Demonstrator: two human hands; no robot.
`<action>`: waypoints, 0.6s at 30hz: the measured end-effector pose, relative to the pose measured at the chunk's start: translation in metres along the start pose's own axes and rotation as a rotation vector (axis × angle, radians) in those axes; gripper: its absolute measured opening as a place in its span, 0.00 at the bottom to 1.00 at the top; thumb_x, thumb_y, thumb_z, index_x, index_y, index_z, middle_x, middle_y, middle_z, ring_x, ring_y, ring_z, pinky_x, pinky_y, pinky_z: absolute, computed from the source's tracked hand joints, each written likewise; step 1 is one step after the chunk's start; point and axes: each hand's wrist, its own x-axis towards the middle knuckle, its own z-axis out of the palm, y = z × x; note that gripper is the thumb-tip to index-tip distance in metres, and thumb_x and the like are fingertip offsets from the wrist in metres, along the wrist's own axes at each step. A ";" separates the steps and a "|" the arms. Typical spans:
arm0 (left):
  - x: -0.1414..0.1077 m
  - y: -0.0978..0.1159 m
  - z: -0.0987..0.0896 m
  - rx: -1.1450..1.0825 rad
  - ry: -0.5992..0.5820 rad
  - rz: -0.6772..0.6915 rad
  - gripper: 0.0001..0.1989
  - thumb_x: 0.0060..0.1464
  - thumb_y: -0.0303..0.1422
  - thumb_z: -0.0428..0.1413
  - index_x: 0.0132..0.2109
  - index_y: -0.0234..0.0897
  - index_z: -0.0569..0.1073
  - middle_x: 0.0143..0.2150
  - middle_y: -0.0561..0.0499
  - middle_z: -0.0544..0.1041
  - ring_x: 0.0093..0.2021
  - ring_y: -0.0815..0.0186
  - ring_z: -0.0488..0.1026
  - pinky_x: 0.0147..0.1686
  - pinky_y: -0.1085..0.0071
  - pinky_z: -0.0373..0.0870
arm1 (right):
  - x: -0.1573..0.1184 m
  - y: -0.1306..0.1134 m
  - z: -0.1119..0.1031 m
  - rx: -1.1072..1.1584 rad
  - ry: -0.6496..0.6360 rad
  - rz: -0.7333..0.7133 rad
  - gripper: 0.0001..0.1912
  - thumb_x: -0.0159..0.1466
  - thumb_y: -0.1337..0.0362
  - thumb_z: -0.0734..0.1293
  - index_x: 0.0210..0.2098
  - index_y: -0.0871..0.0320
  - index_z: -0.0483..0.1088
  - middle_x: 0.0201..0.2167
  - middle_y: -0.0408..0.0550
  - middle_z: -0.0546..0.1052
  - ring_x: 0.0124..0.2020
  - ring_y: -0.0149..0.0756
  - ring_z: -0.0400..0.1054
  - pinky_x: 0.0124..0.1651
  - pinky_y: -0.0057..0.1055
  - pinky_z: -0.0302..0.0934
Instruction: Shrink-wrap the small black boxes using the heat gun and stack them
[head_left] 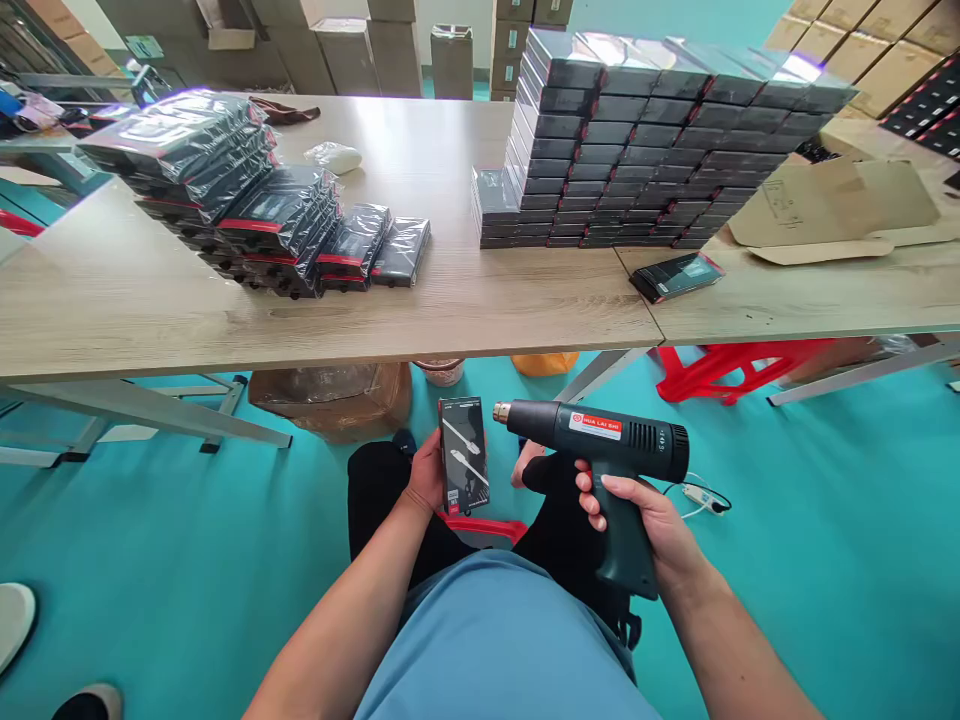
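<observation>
My left hand [427,470] is wrapped round the edge of a black product box [465,455], held upright above my lap with a picture of cable ends on its front. My right hand [652,520] grips the handle of a dark green heat gun [622,440] with a red and white label. The heat gun's metal nozzle points left, toward the box, a small gap apart from it. Whether film covers the held box is hard to make out. On the table, loosely film-wrapped boxes [285,215] are piled at left, and a tall neat stack of boxes [630,150] stands at right.
One box [677,277] lies alone near the front edge of the wooden table [450,320]. An opened cardboard carton [832,205] rests at right. Under the table are a brown carton [337,395] and a red plastic stool [735,370]. A person's shoe [15,620] shows at lower left.
</observation>
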 end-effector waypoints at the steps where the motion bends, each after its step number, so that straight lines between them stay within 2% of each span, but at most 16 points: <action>1: 0.000 0.000 0.000 0.005 0.006 -0.013 0.27 0.66 0.46 0.49 0.55 0.27 0.77 0.49 0.35 0.82 0.50 0.47 0.80 0.50 0.53 0.77 | 0.000 0.000 0.000 0.007 -0.002 -0.001 0.18 0.51 0.62 0.80 0.41 0.62 0.81 0.34 0.49 0.79 0.28 0.31 0.71 0.26 0.23 0.70; 10: -0.001 -0.001 -0.006 0.023 0.043 -0.045 0.25 0.65 0.44 0.51 0.54 0.27 0.78 0.44 0.36 0.83 0.44 0.49 0.81 0.46 0.55 0.78 | 0.008 0.001 0.003 -0.005 0.003 -0.010 0.17 0.52 0.63 0.79 0.41 0.63 0.81 0.33 0.49 0.80 0.28 0.31 0.71 0.26 0.23 0.70; 16: 0.000 -0.004 -0.013 0.026 0.027 -0.087 0.23 0.64 0.44 0.54 0.53 0.29 0.79 0.45 0.36 0.83 0.42 0.50 0.81 0.45 0.56 0.77 | 0.011 0.004 0.021 -0.119 -0.095 -0.045 0.16 0.56 0.61 0.77 0.42 0.61 0.80 0.34 0.49 0.79 0.29 0.31 0.72 0.27 0.24 0.69; 18: 0.001 -0.005 -0.015 0.030 0.026 -0.083 0.22 0.64 0.45 0.54 0.52 0.29 0.79 0.44 0.37 0.83 0.42 0.51 0.81 0.46 0.56 0.77 | 0.013 0.003 0.026 -0.192 -0.072 -0.069 0.17 0.56 0.60 0.78 0.42 0.61 0.79 0.34 0.50 0.80 0.29 0.33 0.72 0.27 0.26 0.69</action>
